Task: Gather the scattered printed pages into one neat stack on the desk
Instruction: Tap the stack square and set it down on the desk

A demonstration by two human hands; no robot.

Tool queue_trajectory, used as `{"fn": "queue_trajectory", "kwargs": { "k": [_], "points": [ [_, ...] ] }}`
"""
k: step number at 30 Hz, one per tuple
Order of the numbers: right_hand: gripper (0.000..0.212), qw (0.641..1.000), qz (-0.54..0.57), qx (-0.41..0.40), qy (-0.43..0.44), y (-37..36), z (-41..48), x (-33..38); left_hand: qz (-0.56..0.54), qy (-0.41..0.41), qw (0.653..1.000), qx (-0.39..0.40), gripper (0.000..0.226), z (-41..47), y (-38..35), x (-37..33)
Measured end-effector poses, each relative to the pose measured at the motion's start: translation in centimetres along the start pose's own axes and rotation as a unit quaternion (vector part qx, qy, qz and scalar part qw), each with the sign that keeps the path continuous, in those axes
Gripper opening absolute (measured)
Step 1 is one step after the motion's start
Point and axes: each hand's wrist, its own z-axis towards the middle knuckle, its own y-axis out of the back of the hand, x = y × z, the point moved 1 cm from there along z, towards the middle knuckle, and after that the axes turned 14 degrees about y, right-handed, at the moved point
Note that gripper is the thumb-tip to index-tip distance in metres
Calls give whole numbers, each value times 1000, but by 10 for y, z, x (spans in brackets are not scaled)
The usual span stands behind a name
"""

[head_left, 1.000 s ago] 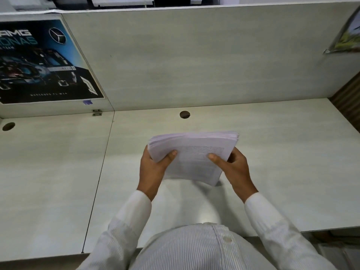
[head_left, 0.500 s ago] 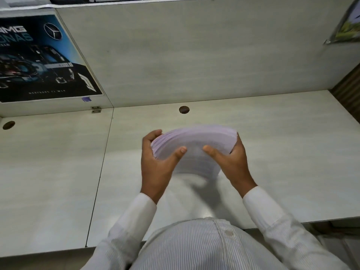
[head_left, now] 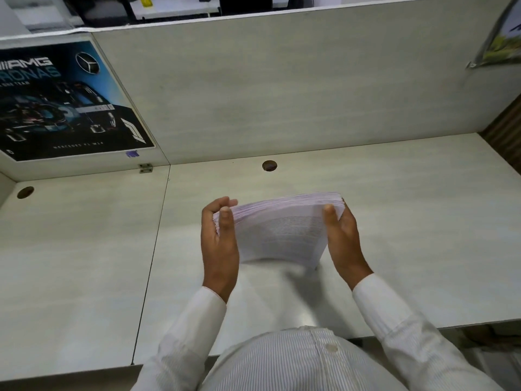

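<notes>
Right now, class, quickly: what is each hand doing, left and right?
Left hand: grips the left edge of the stack of pages.
Right hand: grips the stack's right edge.

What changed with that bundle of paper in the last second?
The left hand and right hand slid outward to the side edges of the stack of printed pages. The stack, bowed half a second ago, looks flatter. Both hands kept their grip; the desk stayed as it was.

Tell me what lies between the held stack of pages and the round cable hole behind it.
Nothing lies there. In the head view, only a bare stretch of the desk shows between the stack of pages and the cable hole.
</notes>
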Motion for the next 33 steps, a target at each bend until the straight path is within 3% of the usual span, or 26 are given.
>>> {"fn": "queue_trajectory", "kwargs": {
  "k": [3, 5, 10, 13, 17, 26, 33],
  "points": [
    [48, 998, -3, -56, 9, -8, 1, 5, -15, 28, 998, -46, 28, 2, -7, -5],
    [45, 997, -2, -74, 15, -10, 3, 8, -15, 20, 998, -52, 24, 5, -7, -6],
    [38, 995, -19, -95, 5, -14, 4, 9, -14, 10, 999, -42, 21, 6, -6, -3],
    [46, 996, -29, -84, -2, -16, 3, 8, -29, -3, 999, -29, 32, 5, -4, -1],
    [37, 996, -27, -83, 0, -16, 4, 14, -35, -10, 999, -28, 29, 6, -7, -1],
    [50, 997, -25, -67, -41, -11, 18, 13, -46, -6, 995, -91, 25, 11, -13, -7],
    [37, 998, -45, -37, -33, -5, 33, 13, -57, 19, 987, -149, 20, 16, -22, -11]
  ]
}}
